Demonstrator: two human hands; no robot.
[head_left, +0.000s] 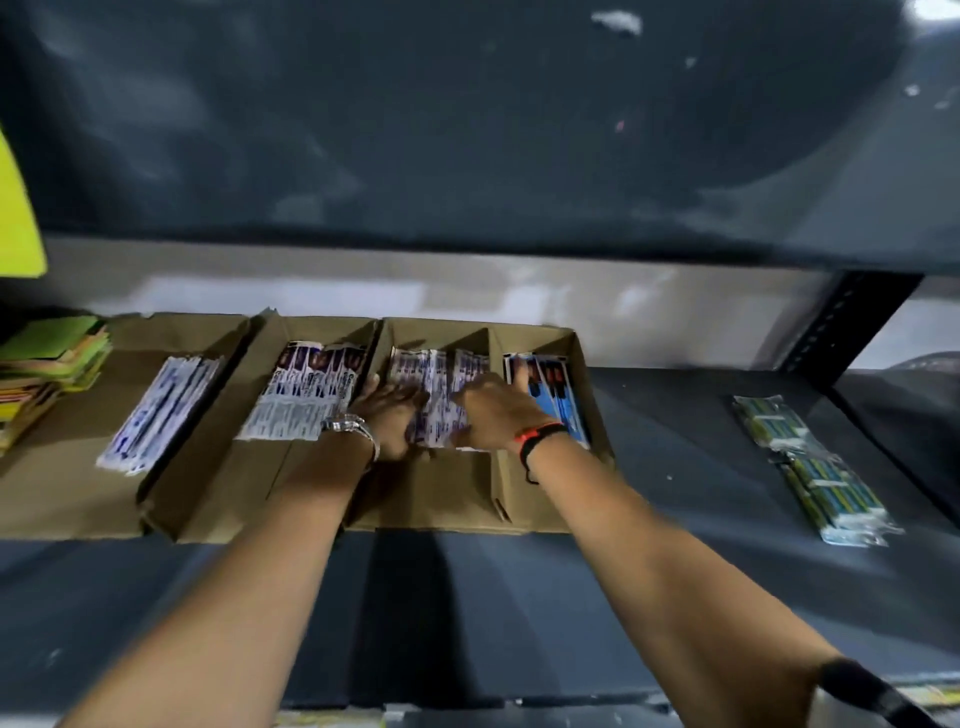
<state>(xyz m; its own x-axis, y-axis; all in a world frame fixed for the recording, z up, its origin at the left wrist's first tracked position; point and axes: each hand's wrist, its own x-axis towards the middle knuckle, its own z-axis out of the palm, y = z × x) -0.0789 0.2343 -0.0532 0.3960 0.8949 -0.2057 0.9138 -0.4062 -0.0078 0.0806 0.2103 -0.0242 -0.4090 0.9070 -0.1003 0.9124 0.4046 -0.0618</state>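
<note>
Head view: A person's two hands work a stack of white-and-purple packets in the middle compartment of a cardboard box on a dark shelf. The left hand, with a watch at the wrist, sits at the stack's left side, hard against the divider; motion blur and the packets hide its fingers, so whether it grips cannot be told. The right hand, with a red-and-black band at the wrist, lies on top of the stack's right side, its fingers stretched forward and holding nothing.

The stack fills the back half of its compartment, with bare cardboard in front of it. Dividers stand close on both sides, leaving room only towards the box's front rim. The packets' long axis runs front to back, with their far ends pointing at the box's back wall.

In the next compartment to the left lies a stack of dark-headed packets, and in the one to the right a stack of blue packets. A white stack lies further left, and a coloured paper pile beyond the box's left end. Well right of the box lie yellow-and-blue packs, across bare shelf. An upper shelf hangs over the box, and a black post stands at its back right.
</note>
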